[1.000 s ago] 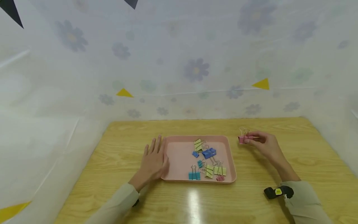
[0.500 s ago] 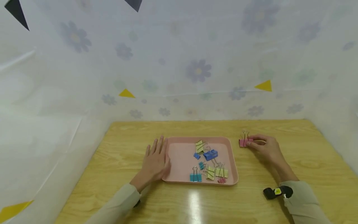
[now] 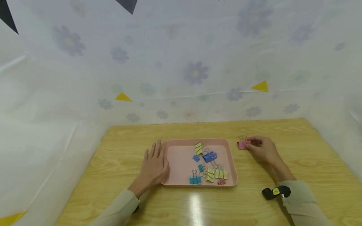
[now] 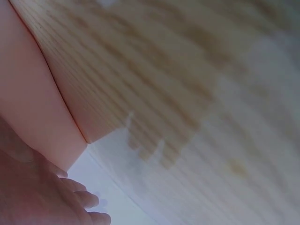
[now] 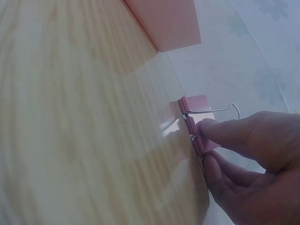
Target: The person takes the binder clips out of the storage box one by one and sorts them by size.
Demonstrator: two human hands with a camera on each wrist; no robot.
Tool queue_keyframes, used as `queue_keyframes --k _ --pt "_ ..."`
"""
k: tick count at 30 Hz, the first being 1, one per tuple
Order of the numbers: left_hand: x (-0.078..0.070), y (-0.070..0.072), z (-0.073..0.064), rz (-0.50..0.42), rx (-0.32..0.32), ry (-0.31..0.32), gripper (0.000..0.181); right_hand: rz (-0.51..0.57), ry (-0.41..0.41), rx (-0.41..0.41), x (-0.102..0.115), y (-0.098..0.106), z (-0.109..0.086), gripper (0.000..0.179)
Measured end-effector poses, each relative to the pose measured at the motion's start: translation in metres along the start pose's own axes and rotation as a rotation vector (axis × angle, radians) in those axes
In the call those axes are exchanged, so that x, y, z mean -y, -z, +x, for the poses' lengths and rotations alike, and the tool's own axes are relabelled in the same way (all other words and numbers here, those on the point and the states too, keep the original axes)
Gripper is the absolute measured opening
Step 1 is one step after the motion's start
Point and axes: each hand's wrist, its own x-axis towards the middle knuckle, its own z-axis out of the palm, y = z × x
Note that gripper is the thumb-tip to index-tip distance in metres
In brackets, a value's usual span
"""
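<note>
Pinching tight with the fingers point(image 5: 213, 172) of the right hand point(image 3: 263, 150), clamped on the right end of a pink binder clip point(image 3: 241, 145). Sticking out leftward from the fingertips, long axis running left to right, wire handles up; low over or on the tabletop point(image 3: 152, 207), contact impossible to tell. Well apart from the left hand point(image 3: 154, 166), flat-fingered against the left edge of the pink tray point(image 3: 178, 163), between both hands.

Head view: pale flower-printed sheeting point(image 3: 169, 62) at 12 o'clock; wood-grain table point(image 3: 226, 204) at 6, glare streak point(image 3: 195, 208) on it. Dark triangle point(image 3: 128, 5) at 11, second dark triangle point(image 3: 8, 18) at 10. Yellow patch point(image 3: 12, 218) at 8.
</note>
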Motion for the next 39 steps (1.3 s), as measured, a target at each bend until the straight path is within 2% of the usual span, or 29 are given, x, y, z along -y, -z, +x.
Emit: queue_keyframes --k 19,28,34,39 --pt "0.001 0.000 -0.001 0.034 -0.001 0.004 0.061 0.003 -0.033 0.028 0.003 -0.001 -0.003 0.040" --pt "0.000 0.003 0.000 0.050 0.008 -0.008 0.062 0.036 0.003 0.006 0.008 0.009 -0.006 0.043" --pt "0.001 0.001 0.000 0.050 0.019 -0.005 0.063 0.074 0.064 -0.053 0.018 0.016 -0.010 0.043" --pt "0.001 0.001 0.000 0.020 0.019 -0.005 0.062 0.082 0.110 -0.062 0.030 0.018 -0.012 0.041"
